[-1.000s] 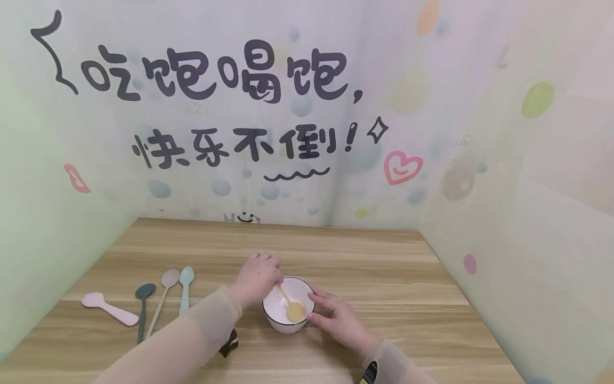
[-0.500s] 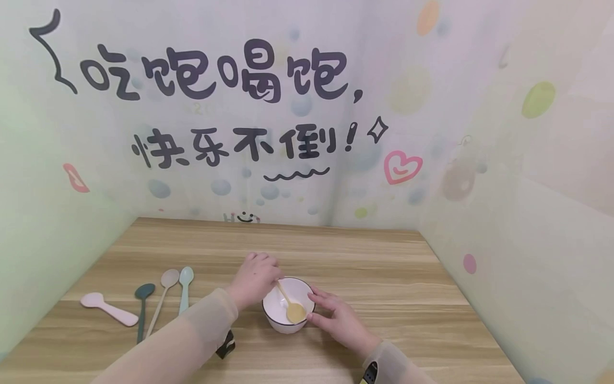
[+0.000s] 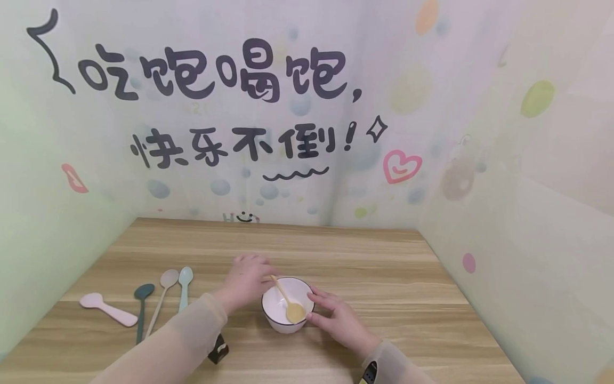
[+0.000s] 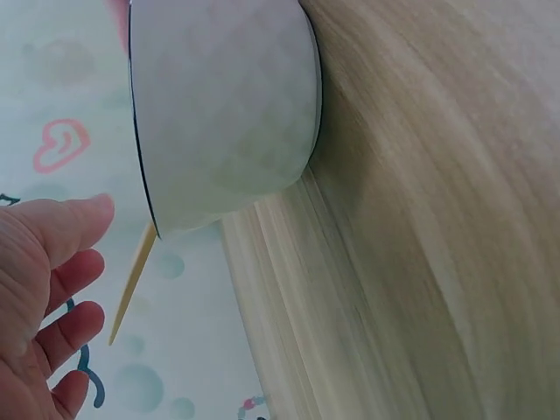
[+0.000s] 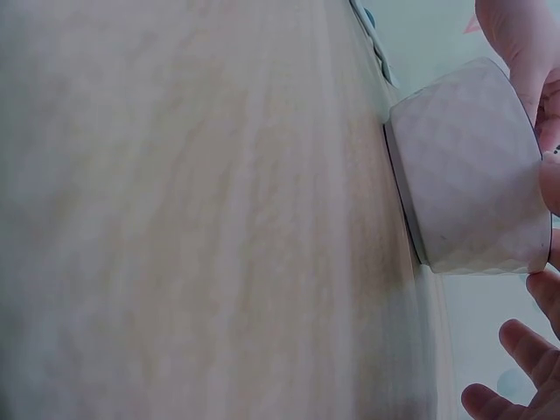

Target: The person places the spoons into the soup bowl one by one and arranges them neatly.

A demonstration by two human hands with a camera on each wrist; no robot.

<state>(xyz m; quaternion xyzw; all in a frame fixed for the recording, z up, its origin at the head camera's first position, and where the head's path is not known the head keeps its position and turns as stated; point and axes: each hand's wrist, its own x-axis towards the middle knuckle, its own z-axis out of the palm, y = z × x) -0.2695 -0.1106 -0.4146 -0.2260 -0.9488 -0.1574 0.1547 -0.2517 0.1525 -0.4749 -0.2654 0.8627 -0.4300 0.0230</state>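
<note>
In the head view a white bowl (image 3: 288, 326) with a dark rim stands on the table. A tan spoon (image 3: 295, 312) leans in it, head down inside and handle tip over the far left rim. My left hand (image 3: 247, 281) is just left of the bowl, its fingers loosely bent. In the left wrist view these fingers are apart from the spoon handle (image 4: 131, 284), with nothing in them. On the bowl's right my right hand (image 3: 342, 322) holds the rim with thumb and index finger. The right wrist view shows other fingers (image 5: 529, 350) spread past the textured bowl (image 5: 472, 175).
On the left of the wooden table (image 3: 384, 272) lie a pink spoon (image 3: 107, 309), a dark green spoon (image 3: 143, 306), a beige spoon (image 3: 165, 288) and a light blue spoon (image 3: 185, 285). The left forearm covers some handle ends. Printed walls (image 3: 307, 192) enclose the table.
My left hand has let go of the spoon handle and drawn back to the left. The spoon stays leaning in the bowl. My right hand has stayed at the rim.
</note>
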